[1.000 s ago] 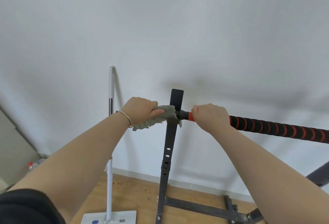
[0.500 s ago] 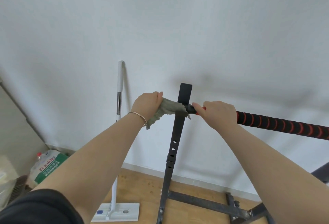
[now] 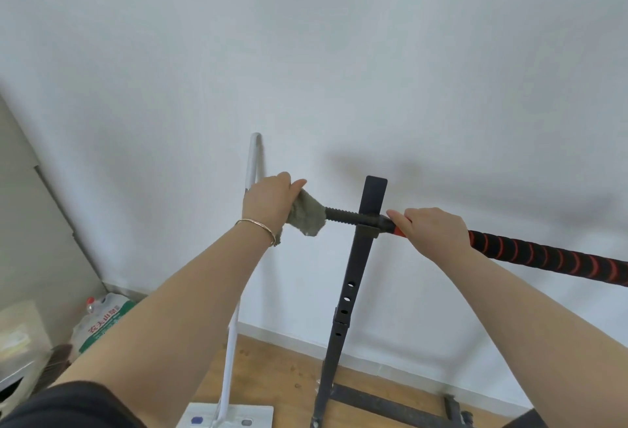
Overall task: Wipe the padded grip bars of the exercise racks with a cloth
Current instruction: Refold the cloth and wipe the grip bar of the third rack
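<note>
At the far left, low down near the floor, a white bag with a green label leans in the corner, a red-capped bottle top showing just above it. Next comes a white-handled mop standing against the wall, its flat head on the wooden floor. The left hand, a thin bracelet on its wrist, has its fingers curled round a grey-green cloth, and the cloth is bunched over the outer end of the bar. Between the cloth and the rack a short stretch of dark, ridged bar end shows bare. It passes through the bracket of the black upright post, which has a row of holes lower down and runs down to a dark base frame on the floor. Just right of the post, the right hand grips the bar where the padding begins, its fingers wrapped over an orange-red end piece. From that hand the padded grip bar, black with red spiral stripes, slopes off to the right edge
</note>
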